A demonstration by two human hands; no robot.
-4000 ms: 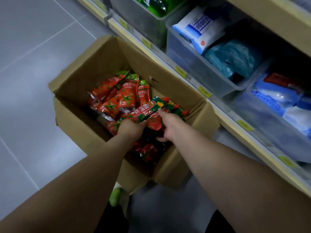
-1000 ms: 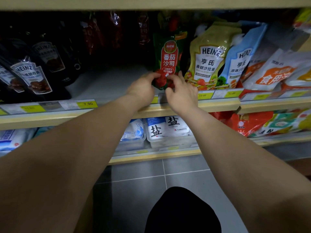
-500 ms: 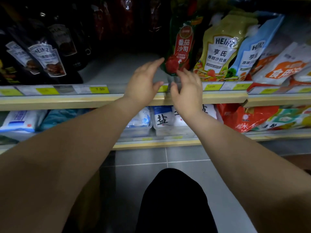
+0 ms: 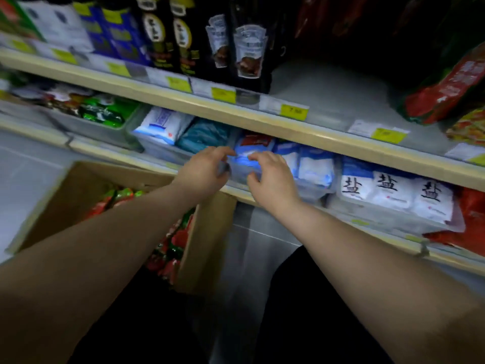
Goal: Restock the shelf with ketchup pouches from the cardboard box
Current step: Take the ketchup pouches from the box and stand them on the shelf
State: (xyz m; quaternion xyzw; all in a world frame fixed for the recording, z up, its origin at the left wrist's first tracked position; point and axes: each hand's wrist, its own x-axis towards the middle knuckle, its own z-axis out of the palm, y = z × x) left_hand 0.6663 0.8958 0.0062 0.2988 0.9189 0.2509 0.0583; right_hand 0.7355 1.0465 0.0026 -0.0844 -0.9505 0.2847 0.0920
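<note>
- Left hand [image 4: 207, 169] hovers in front of the lower shelf row, fingers loosely bent and apart, holding nothing.
- Right hand [image 4: 273, 177] hangs just beside it at about the same height, thumb and fingers spread and slightly curled, also empty; the two hands do not touch.
- Both bare forearms reach up from the bottom corners of the view towards the middle.
- Below the left forearm, a cardboard box [image 4: 207, 232] stands open on the grey tiled floor [image 4: 252, 245], right against the foot of the shelving.
- Red-and-green ketchup pouches [image 4: 173, 243] lie piled inside the box, partly hidden by the left arm.
- Above the hands, the shelf [image 4: 328, 85] shows a bare grey stretch between the dark sauce bottles [image 4: 246, 48] on the left and one red ketchup pouch [image 4: 451, 93] at the right edge, which leans at a tilt.
- Yellow price tags [image 4: 294, 111] run along the shelf's front lip; the print is too blurred to read.
- Directly behind the hands sit blue-and-white bags [image 4: 315, 166] in clear bins, with white salt bags [image 4: 388, 190] further right.
- Green packets [image 4: 105, 111] fill a bin to the left on the same row.
- Dark trousers [image 4: 315, 311] show between the arms at the bottom.
</note>
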